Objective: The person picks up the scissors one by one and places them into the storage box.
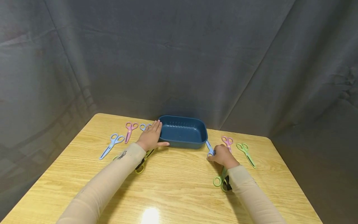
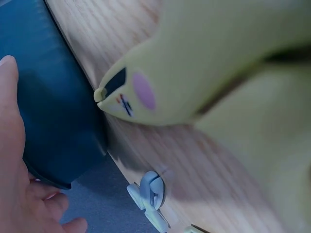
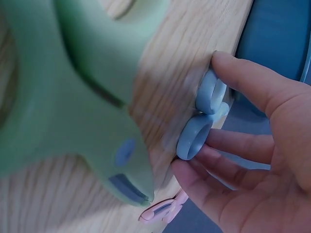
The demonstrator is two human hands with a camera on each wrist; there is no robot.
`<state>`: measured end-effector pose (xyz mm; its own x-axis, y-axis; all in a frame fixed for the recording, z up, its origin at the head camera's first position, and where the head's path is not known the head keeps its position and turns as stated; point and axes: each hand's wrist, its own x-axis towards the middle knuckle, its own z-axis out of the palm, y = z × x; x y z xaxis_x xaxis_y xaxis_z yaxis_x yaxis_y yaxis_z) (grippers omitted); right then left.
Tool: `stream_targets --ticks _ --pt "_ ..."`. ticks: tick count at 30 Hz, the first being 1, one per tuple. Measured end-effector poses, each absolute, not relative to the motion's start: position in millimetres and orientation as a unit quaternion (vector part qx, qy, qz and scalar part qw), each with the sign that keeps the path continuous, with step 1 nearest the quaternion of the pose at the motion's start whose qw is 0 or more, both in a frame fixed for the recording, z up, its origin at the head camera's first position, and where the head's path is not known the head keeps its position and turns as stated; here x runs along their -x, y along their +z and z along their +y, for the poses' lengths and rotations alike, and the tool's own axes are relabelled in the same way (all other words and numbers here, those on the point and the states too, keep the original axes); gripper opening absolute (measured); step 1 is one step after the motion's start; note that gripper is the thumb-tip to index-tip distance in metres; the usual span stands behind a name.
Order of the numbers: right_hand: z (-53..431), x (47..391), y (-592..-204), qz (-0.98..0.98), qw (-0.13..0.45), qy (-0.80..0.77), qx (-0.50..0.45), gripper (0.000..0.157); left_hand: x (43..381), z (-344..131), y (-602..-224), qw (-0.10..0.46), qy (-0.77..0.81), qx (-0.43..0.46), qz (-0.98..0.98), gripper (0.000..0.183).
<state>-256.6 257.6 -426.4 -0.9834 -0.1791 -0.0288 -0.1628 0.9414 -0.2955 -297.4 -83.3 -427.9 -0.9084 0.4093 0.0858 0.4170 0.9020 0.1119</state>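
Note:
My left hand (image 1: 151,136) rests on the left end of a dark blue plastic bin (image 1: 183,145), fingers straight along that end and thumb spread along the front wall. In the left wrist view the bin (image 2: 60,111) stands on the table beside yellow scissors (image 2: 170,82). Right of the bin, my right hand (image 1: 222,155) has thumb and fingers around the handles of light blue scissors (image 1: 209,147), whose blades point at the bin's front right corner. The right wrist view shows the thumb at one handle loop of the blue scissors (image 3: 194,136) and fingertips at the other.
Green scissors (image 1: 223,179) lie under my right wrist. Pink scissors (image 1: 227,141) and other green scissors (image 1: 246,154) lie farther right. On the left are pink scissors (image 1: 130,130) and blue scissors (image 1: 111,146). Another blue pair (image 1: 143,126) is partly hidden behind my left hand. Grey cloth (image 1: 179,62) hangs behind the table.

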Motion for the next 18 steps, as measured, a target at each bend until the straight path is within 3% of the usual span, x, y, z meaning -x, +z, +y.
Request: stream_targets --ticks 18 --pt "260.7 253.0 -428.8 0.977 0.009 -0.196 0.081 0.029 296.8 -82.4 -427.1 0.034 -0.056 0.210 -0.975 0.100"
